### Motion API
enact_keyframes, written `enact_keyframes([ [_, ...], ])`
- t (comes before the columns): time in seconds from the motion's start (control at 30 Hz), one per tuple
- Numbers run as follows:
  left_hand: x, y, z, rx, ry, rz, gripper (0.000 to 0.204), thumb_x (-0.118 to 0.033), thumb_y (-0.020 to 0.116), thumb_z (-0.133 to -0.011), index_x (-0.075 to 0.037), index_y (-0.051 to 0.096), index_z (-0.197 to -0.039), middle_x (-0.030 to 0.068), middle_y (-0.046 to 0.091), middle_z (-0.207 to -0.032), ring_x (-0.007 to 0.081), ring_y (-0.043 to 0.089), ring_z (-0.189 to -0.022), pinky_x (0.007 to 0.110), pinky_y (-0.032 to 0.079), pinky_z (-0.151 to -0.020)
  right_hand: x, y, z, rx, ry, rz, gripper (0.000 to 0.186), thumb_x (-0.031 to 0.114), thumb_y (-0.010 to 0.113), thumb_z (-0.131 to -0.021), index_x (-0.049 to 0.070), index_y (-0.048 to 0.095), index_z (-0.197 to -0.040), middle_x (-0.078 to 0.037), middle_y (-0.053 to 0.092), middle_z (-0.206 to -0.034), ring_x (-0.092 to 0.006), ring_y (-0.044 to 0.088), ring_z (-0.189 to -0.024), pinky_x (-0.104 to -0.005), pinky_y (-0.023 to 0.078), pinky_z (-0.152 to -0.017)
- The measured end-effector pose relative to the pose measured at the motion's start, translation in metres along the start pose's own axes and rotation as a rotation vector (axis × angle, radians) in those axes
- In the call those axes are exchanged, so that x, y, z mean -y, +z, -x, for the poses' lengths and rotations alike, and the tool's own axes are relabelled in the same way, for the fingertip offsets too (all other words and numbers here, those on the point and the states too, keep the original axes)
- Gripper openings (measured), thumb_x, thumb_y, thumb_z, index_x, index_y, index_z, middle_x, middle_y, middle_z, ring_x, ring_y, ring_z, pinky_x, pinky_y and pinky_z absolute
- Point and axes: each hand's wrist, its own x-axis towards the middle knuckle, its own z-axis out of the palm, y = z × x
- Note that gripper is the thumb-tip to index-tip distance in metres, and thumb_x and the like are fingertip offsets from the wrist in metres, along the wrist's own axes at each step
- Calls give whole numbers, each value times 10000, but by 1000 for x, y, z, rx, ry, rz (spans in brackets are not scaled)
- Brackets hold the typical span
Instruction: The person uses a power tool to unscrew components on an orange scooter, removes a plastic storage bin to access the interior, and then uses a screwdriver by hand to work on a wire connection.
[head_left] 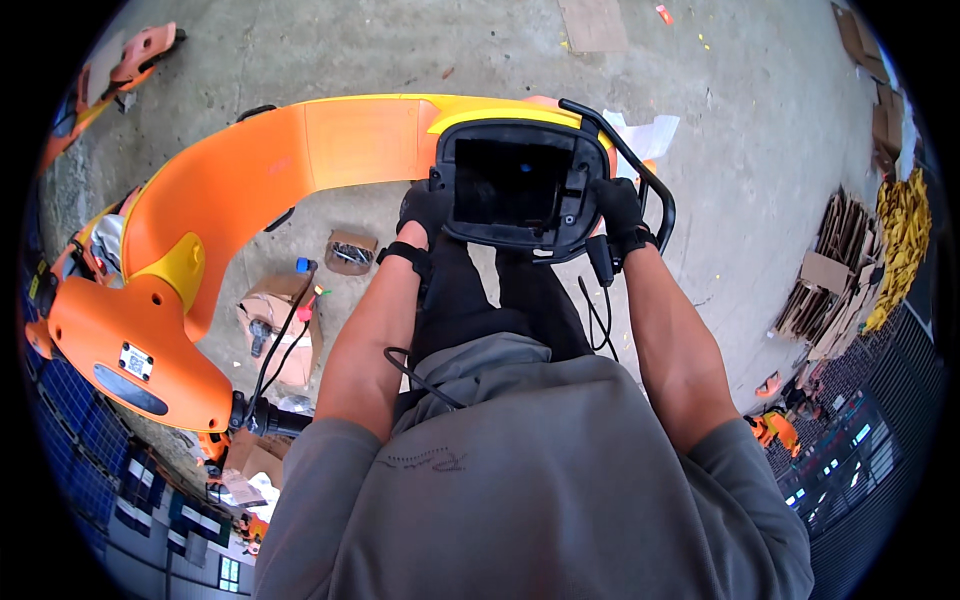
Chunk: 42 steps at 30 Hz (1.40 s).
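Observation:
A shared-style orange scooter (245,140) stretches from the left side to just before me. At its near end is a black open compartment (480,232) with a dark hollow inside and a latch-like part (571,205) at its right. My left hand (425,208), in a black glove, is closed at the compartment's left edge. My right hand (618,205), gloved too, is closed at its right edge, beside a black tubular rack (668,205). The undersides of both hands' fingers are hidden. A black connector (600,260) with a cord hangs below my right hand.
The handlebar grip (285,422) and orange front cover (140,355) are at my left. A small box of hardware (351,253) and a cardboard piece with tools (285,330) lie on the concrete. Stacked flattened cardboard (830,280) and yellow material (903,240) lie right.

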Motion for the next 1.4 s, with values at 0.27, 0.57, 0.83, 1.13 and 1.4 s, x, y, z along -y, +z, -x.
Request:
enact_keyframes([
  [0.27,-7,1,13,1,-45,-51,500,-351,608,-827,-16,610,-1198,273,662,-1146,417,637,-1089,467,500,-933,35,-3,27,-159,101,48,466,384,700,-770,-37,666,-964,-182,704,-896,-295,680,-857,-389,511,-784],
  [0.57,-22,0,15,-57,-134,-74,666,-360,670,-756,56,533,-1258,286,566,-1291,423,577,-1193,466,478,-995,51,-11,27,-68,169,60,574,353,686,-752,-71,591,-1128,-297,666,-1103,-409,651,-1061,-438,494,-918],
  [0.83,-9,-10,27,-31,58,17,459,-357,692,-792,17,664,-1056,214,711,-1042,364,682,-996,433,519,-861,30,-5,27,-186,74,27,447,307,665,-787,-89,652,-992,-236,701,-907,-338,689,-852,-403,518,-760],
  [1.13,11,-15,13,53,135,244,450,-430,730,-874,18,691,-875,102,703,-766,163,640,-708,334,503,-662,66,-33,63,-97,0,119,466,321,679,-816,-104,644,-1004,-274,696,-972,-352,690,-924,-425,524,-790],
  [1.4,-6,-24,28,180,184,569,261,-296,714,-927,-41,669,-887,-9,652,-777,71,576,-663,242,478,-597,81,-43,80,-171,-199,78,542,350,676,-799,-170,611,-936,-367,650,-922,-471,657,-911,-477,529,-804],
])
